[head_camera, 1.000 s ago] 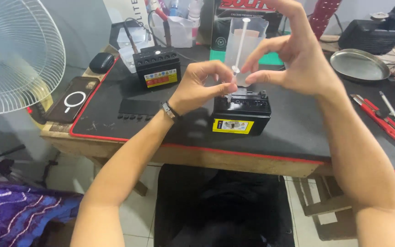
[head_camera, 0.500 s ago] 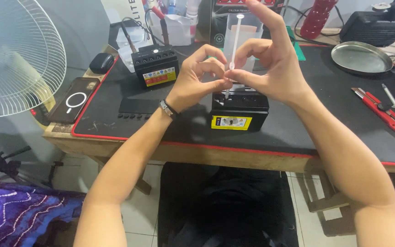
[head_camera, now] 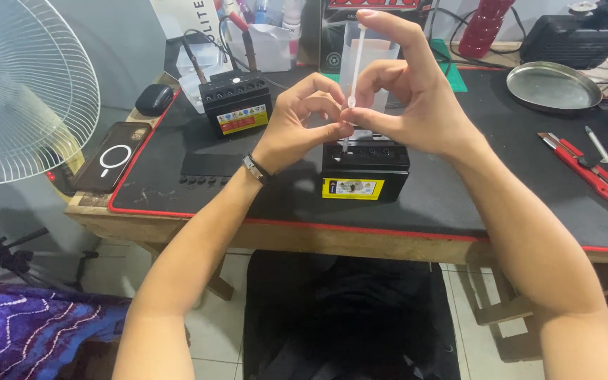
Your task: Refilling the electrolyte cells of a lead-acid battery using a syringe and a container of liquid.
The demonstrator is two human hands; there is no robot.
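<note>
Both hands still pinch the pipette over the battery.

I see a small battery near the front edge of the desk mat, my hands above it. A second battery sits behind and to the left — a phone further left. A round tray lies back right, a cutter before it.
</note>
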